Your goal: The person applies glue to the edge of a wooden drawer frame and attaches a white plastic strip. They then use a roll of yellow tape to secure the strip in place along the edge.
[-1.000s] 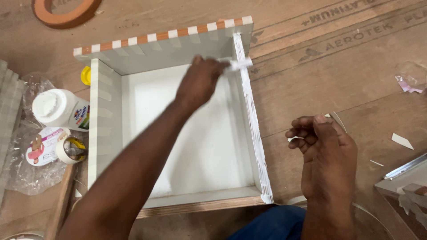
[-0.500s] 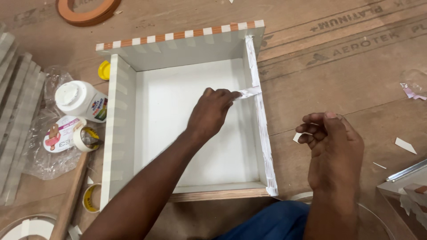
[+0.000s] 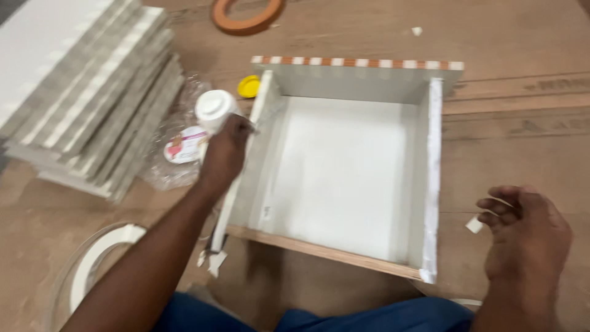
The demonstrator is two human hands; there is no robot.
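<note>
Here, left hand (image 3: 224, 154) at the white box's (image 3: 344, 178) left edge (bottle (image 3: 215, 109) just beside).

- A white round plastic glue bottle (image 3: 215, 109) stands left of the open white box, touching the left hand (image 3: 225, 154).
- A round tub with a white, red and pink label (image 3: 184, 145) lies just left of that hand, on a crinkled clear plastic bag (image 3: 161, 174).
- Dark printed lettering (image 3: 541, 126) runs across the brown board floor, far right.
</note>
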